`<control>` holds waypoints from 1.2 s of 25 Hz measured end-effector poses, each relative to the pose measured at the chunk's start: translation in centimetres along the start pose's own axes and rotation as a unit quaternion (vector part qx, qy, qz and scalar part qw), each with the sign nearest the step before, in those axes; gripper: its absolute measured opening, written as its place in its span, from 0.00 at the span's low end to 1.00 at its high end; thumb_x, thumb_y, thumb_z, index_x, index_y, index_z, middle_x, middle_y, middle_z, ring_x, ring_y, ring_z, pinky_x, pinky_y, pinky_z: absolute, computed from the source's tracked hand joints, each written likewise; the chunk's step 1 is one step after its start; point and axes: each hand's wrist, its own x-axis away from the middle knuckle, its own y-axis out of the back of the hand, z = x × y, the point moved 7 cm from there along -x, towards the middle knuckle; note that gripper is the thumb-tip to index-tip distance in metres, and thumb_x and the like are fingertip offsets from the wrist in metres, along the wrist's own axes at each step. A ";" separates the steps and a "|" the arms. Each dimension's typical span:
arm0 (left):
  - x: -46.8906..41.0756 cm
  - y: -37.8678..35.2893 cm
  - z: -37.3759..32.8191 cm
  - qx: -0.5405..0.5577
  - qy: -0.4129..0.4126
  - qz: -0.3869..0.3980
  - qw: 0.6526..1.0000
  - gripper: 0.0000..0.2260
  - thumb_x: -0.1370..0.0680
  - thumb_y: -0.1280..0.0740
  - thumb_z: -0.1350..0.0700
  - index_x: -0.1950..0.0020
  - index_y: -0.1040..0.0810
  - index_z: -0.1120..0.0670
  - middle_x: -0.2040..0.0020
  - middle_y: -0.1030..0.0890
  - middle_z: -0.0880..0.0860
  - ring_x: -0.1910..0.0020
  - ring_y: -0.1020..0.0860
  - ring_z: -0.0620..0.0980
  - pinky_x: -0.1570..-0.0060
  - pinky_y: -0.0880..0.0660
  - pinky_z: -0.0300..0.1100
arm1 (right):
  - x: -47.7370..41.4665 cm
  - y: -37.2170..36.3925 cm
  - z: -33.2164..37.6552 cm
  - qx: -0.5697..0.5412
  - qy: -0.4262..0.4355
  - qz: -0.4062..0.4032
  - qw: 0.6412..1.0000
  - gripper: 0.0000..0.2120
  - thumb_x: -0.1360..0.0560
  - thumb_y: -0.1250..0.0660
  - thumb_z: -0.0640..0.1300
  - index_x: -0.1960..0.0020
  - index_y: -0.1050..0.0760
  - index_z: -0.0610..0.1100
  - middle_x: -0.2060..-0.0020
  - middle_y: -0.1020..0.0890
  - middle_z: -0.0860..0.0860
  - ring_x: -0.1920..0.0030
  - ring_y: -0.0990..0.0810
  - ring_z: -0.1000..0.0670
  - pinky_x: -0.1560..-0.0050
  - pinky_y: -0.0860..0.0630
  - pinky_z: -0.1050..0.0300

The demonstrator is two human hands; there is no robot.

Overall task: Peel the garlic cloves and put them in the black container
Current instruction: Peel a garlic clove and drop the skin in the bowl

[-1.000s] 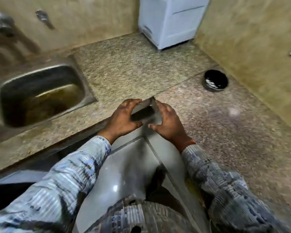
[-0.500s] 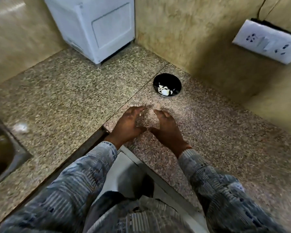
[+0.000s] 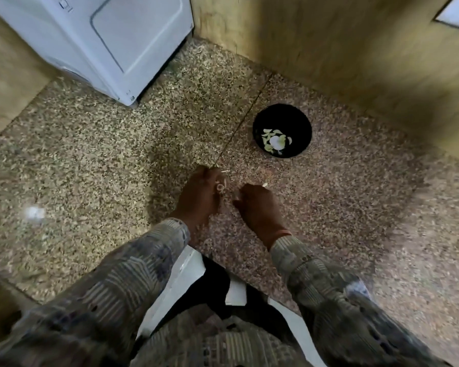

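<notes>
A speckled granite surface [image 3: 90, 144] fills a corner between yellowish walls [image 3: 329, 49], with a white appliance [image 3: 104, 35] standing at 11 o'clock. In the head view, the black container [image 3: 300, 120] sits on the surface at 1 o'clock from the hands, near them but apart, with pale peeled cloves [image 3: 274, 140] lying in its bottom. The left hand [image 3: 199, 200] has its fingers [image 3: 210, 178] curled round a small cluster of pale garlic cloves [image 3: 221, 187]. The right hand [image 3: 260, 207], just beside it at 3 o'clock, is curled as well. A pale sliver [image 3: 265, 184] shows at its far edge, but blur hides whether its fingers pinch it. Patterned sleeves [image 3: 133, 274] cover both forearms.
</notes>
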 end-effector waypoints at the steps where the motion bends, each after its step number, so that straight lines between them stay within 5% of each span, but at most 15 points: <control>1: -0.9 -0.2 0.4 -0.008 -0.004 0.014 1.000 0.27 0.28 0.26 0.58 0.29 0.25 0.54 0.40 0.25 0.61 0.45 0.21 0.63 0.46 0.23 0.51 | -0.6 -0.4 0.2 0.010 -0.008 0.000 1.000 0.12 0.24 0.27 0.50 0.45 0.20 0.44 0.47 0.18 0.42 0.47 0.19 0.39 0.53 0.26 0.53; 7: -3.0 -0.7 0.5 -0.024 -0.087 0.077 0.993 0.16 0.29 0.26 0.56 0.42 0.16 0.49 0.44 0.18 0.53 0.45 0.20 0.56 0.43 0.22 0.51 | -2.0 -1.0 1.1 0.025 -0.056 -0.003 0.998 0.06 0.24 0.33 0.42 0.51 0.17 0.44 0.55 0.15 0.42 0.51 0.16 0.37 0.54 0.18 0.46; 14: -3.4 -0.1 0.7 -0.014 -0.087 0.061 0.994 0.07 0.29 0.29 0.55 0.55 0.13 0.54 0.57 0.14 0.54 0.56 0.17 0.56 0.52 0.21 0.46 | -1.6 -1.0 0.4 0.007 -0.071 -0.015 0.997 0.06 0.22 0.34 0.41 0.54 0.19 0.42 0.58 0.14 0.42 0.55 0.16 0.37 0.60 0.26 0.53; 19: -4.1 0.6 1.0 0.020 -0.059 0.050 0.997 0.08 0.25 0.28 0.58 0.48 0.12 0.52 0.53 0.12 0.52 0.53 0.15 0.50 0.47 0.19 0.42 | 0.7 -0.7 -1.7 -0.140 -0.149 -0.037 0.978 0.03 0.24 0.27 0.43 0.55 0.15 0.49 0.60 0.13 0.51 0.58 0.14 0.49 0.54 0.19 0.55; 22: -3.7 1.6 1.2 0.034 -0.033 0.032 0.998 0.13 0.25 0.28 0.60 0.42 0.13 0.50 0.51 0.12 0.50 0.54 0.15 0.47 0.51 0.21 0.37 | 2.3 -0.9 -3.1 -0.281 -0.239 -0.048 0.928 0.05 0.26 0.24 0.38 0.51 0.14 0.45 0.60 0.12 0.49 0.58 0.13 0.48 0.60 0.18 0.58; 26: -2.0 1.8 -0.2 0.056 -0.034 0.048 0.997 0.05 0.24 0.25 0.57 0.49 0.13 0.50 0.54 0.13 0.47 0.60 0.19 0.40 0.57 0.25 0.30 | 4.5 -0.8 -3.7 -0.541 -0.308 -0.067 0.780 0.08 0.22 0.34 0.25 0.46 0.20 0.31 0.60 0.17 0.43 0.62 0.17 0.47 0.66 0.17 0.60; 30: 0.0 -0.9 -3.2 0.067 -0.043 0.092 0.993 0.03 0.24 0.26 0.53 0.53 0.13 0.50 0.56 0.13 0.45 0.61 0.18 0.39 0.54 0.19 0.37 | 5.8 -1.0 -4.5 -0.540 -0.315 -0.042 0.779 0.08 0.20 0.37 0.26 0.43 0.22 0.31 0.56 0.17 0.40 0.62 0.18 0.47 0.65 0.19 0.58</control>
